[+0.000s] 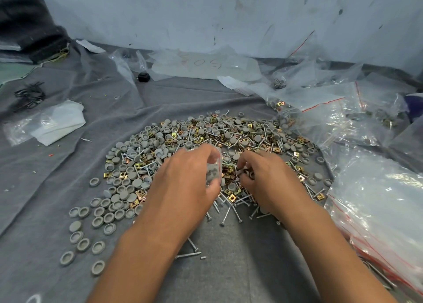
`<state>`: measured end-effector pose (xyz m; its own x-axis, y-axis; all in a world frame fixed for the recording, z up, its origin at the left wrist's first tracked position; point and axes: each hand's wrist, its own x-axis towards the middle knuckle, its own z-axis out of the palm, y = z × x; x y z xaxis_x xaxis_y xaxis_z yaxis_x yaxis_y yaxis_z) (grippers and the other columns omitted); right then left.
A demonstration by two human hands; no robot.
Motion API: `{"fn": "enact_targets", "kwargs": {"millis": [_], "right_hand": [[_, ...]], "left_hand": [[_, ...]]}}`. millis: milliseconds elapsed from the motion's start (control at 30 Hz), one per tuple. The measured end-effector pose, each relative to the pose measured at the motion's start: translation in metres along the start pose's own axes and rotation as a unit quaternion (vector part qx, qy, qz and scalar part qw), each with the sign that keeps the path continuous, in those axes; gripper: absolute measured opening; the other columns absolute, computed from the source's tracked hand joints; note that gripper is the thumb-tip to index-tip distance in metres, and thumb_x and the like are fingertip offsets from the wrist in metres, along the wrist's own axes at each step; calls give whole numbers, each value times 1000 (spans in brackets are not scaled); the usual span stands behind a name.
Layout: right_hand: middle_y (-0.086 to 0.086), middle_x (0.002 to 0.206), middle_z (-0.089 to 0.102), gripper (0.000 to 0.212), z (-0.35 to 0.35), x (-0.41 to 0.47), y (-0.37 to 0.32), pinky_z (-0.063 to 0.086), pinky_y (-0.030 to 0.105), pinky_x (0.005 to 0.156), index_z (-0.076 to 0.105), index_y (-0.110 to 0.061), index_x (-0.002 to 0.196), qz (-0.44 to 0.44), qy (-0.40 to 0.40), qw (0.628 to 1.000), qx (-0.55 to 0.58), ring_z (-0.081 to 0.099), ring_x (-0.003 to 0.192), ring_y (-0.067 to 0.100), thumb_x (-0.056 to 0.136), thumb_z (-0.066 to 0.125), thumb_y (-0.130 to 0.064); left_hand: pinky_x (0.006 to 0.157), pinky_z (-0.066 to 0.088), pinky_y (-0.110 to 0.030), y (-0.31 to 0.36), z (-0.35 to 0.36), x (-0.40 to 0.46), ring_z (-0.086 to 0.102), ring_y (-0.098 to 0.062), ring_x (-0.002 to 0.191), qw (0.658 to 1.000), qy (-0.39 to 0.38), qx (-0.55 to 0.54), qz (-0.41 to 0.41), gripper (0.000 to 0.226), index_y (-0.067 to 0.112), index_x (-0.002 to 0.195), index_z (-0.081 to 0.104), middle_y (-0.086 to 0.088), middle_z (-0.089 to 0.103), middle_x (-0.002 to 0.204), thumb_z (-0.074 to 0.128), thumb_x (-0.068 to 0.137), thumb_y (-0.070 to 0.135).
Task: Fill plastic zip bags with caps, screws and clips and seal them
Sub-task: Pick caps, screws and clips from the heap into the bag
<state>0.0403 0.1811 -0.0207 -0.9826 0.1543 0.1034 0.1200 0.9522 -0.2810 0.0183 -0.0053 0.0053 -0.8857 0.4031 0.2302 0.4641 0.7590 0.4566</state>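
A wide pile of grey caps [119, 183], silver screws [225, 213] and gold clips [232, 197] lies on the grey cloth [68, 170]. My left hand [185, 179] grips a small clear zip bag [214, 172] with a red seal line; grey caps show inside it. Just right of the bag mouth, my right hand [265, 179] pinches a few small parts, grey caps among them, over the pile. Both hands hover at the pile's near middle.
Filled and empty zip bags [377, 202] are heaped along the right side. A sheet of plastic marked "50" [206, 67] lies at the back by the wall. White folded plastic [57, 122] and black clips [29, 94] sit at the left. Loose caps trail toward the near left.
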Motion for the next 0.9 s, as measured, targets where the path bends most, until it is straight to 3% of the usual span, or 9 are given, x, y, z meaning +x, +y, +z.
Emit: {"fn": "enact_targets", "kwargs": {"millis": [100, 200, 267, 433, 533, 600, 700, 767, 900], "right_hand": [[-14, 94, 63, 5, -4, -1, 3, 54, 35, 70, 61, -35, 102, 4, 44, 995, 87, 60, 84, 8, 98, 62, -38], [-15, 83, 66, 2, -13, -6, 2, 46, 13, 60, 64, -36, 97, -16, 77, 967, 242, 61, 72, 1, 96, 66, -35], [-16, 80, 65, 6, -20, -11, -5, 43, 9, 60, 65, -35, 95, -75, 100, 946, 297, 60, 70, 2, 94, 69, -30], [-17, 88, 63, 8, -20, -21, -30, 44, 11, 72, 71, -25, 96, -203, 134, 941, 235, 57, 78, 0, 89, 74, -24], [-10, 86, 61, 12, -14, -24, -33, 52, 28, 73, 72, -19, 96, -199, 145, 954, 169, 54, 78, 5, 87, 79, -22], [-10, 84, 60, 17, -13, -24, -35, 51, 31, 70, 72, -19, 98, -184, 164, 954, 171, 53, 77, 7, 84, 81, -22], [-15, 84, 57, 20, -12, -26, -40, 45, 24, 69, 65, -19, 91, -182, 192, 949, 171, 45, 77, 3, 81, 82, -20], [-14, 87, 60, 18, -11, -26, -43, 45, 23, 71, 65, -19, 90, -186, 185, 951, 165, 47, 79, 3, 81, 82, -22], [-21, 84, 63, 11, -21, -21, -23, 43, 10, 68, 69, -29, 91, -137, 207, 940, 233, 57, 75, 2, 85, 78, -31]], "left_hand": [[78, 55, -29, -1, 1, 0, 56, -6, 88, 1000, 0, -3, -2, 38, 45, 116, 48, 16, 57, 101, 72, 88, 39], [80, 56, -32, -1, 1, 0, 57, -7, 90, 1000, 2, -7, 2, 37, 46, 115, 47, 16, 58, 103, 71, 88, 39], [80, 56, -34, 0, 0, -1, 57, -8, 91, 1000, 3, -10, 4, 37, 48, 112, 45, 15, 58, 102, 72, 87, 39], [77, 54, -34, 1, 0, -2, 55, -7, 89, 1000, 10, -24, 10, 38, 47, 105, 44, 17, 55, 93, 74, 84, 37], [74, 52, -34, 2, 0, -2, 54, -9, 89, 999, 19, -23, 13, 42, 48, 102, 43, 19, 53, 89, 75, 81, 30], [70, 48, -33, 3, 0, -3, 52, -10, 87, 1000, 19, -13, 18, 37, 46, 96, 44, 19, 52, 85, 74, 81, 29], [70, 42, -29, 4, 0, -2, 51, -11, 84, 1000, 18, -3, 24, 36, 42, 91, 43, 19, 50, 80, 76, 80, 31], [75, 45, -31, 6, -1, -2, 52, -13, 84, 1000, 18, -5, 23, 37, 41, 91, 43, 19, 50, 80, 76, 80, 28], [78, 51, -33, 5, -3, -2, 55, -11, 90, 1000, 19, -11, 8, 33, 42, 111, 52, 15, 58, 96, 73, 86, 33]]}}
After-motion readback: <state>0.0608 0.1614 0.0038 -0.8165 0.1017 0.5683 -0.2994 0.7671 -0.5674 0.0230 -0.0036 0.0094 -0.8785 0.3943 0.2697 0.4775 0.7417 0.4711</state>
